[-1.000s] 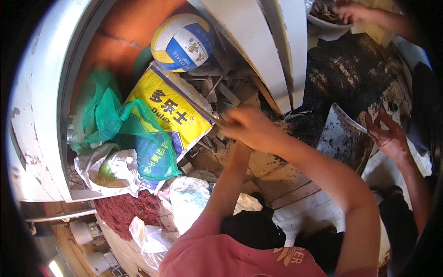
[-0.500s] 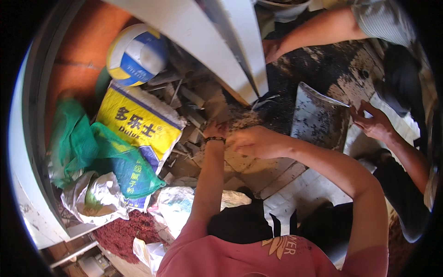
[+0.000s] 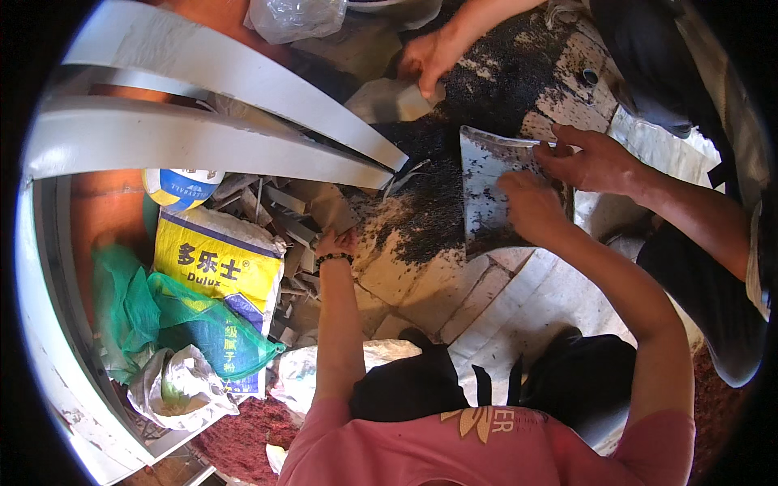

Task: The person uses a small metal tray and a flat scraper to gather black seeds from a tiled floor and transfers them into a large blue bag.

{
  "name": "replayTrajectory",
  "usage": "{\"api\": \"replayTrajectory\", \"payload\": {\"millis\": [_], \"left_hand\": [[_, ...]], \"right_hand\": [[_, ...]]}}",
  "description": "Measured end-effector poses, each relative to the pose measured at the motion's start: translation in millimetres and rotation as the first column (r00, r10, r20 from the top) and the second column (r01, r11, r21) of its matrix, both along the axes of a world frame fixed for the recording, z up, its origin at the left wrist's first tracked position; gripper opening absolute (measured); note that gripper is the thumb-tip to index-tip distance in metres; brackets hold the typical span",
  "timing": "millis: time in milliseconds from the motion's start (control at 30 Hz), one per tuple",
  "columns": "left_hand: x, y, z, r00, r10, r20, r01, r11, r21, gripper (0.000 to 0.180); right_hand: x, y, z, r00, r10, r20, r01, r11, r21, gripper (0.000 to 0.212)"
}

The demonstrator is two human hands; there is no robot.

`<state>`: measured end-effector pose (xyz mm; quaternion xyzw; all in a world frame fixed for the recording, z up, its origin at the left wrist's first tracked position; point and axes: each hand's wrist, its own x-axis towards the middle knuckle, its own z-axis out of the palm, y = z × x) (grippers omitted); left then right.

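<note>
My left hand point(image 3: 337, 243), with a dark bead bracelet at the wrist, is closed at the lower edge of a thin flat tan piece point(image 3: 331, 212), beside a heap of broken strips. Over a bent metal sheet point(image 3: 485, 206) specked with dark granules is my right hand point(image 3: 533, 209). Its fingers are bunched, and what they hold, if anything, is hidden. Another person's hand point(image 3: 577, 162) grips the sheet's upper right edge. That person's other hand point(image 3: 431, 61) is at a flat pale piece point(image 3: 391, 100) beyond the dark granules point(image 3: 438, 174) spread over the floor.
White metal legs point(image 3: 243, 146) slant in from the left. Left of the strip heap point(image 3: 288, 219) lie a yellow and blue sack point(image 3: 215, 255), green netting point(image 3: 130, 304) and a volleyball point(image 3: 182, 186). Reddish granules point(image 3: 243, 437) lie lower left. A clear plastic bag point(image 3: 296, 18) is far off.
My right hand has moved from beside my left hand to above the metal sheet. The other person's far hand has come to the flat pale piece. The whole view has shifted.
</note>
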<state>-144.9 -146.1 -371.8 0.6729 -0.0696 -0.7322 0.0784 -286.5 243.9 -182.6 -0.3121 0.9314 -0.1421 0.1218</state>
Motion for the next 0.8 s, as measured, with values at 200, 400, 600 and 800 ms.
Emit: {"api": "replayTrajectory", "payload": {"millis": [200,400,600,800], "left_hand": [[70.6,-101.8,25.0,0.962,-0.015,-0.274,0.008,1.0,-0.027,0.031],[23.4,-27.4,104.1,0.995,-0.013,-0.095,0.003,0.995,-0.102,0.027],[52.9,-16.5,117.4,0.871,-0.49,0.033,0.429,0.724,-0.54,0.021],[-71.6,138.2,168.7,0.373,-0.492,0.787,0.223,-0.775,-0.591,0.011]], "right_hand": [[-17.9,32.3,-1.1,0.924,-0.379,0.042,0.373,0.921,0.113,0.036],[-30.9,82.4,-63.7,0.776,-0.506,0.377,0.482,0.861,0.163,0.04],[-43.5,74.4,-75.7,0.589,-0.556,0.586,0.592,0.791,0.155,0.037],[-45.6,101.1,-86.9,0.781,-0.521,0.344,0.5,0.852,0.155,0.029]]}}
